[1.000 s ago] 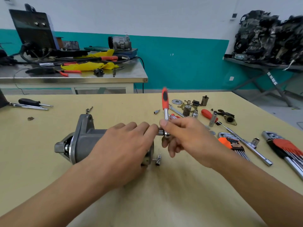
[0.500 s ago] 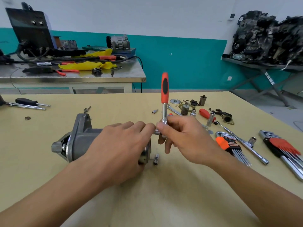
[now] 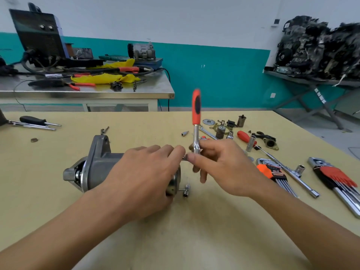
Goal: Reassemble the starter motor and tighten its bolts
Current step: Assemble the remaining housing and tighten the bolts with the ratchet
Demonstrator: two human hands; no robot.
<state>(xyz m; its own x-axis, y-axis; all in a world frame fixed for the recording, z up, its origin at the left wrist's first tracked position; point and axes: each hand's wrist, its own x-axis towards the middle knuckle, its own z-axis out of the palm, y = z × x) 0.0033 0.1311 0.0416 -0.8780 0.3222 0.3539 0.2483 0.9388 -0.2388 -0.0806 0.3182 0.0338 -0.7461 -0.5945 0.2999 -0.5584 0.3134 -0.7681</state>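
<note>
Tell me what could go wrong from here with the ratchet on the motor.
1. The right hand pinches the ratchet low near its head, not on the orange grip; it might slip off the hidden bolt.
2. The fingers of the left hand sit against that head and could get pinched.
3. The starter motor lies on the table, held only by hand; it could roll onto the small socket beside its end.

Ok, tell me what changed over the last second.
The ratchet handle looks to have swung slightly more upright, worked by the right hand pinching it near its head. Nothing taken up or let go. The left hand still holds the starter motor on the table; loose tools unmoved.
</note>
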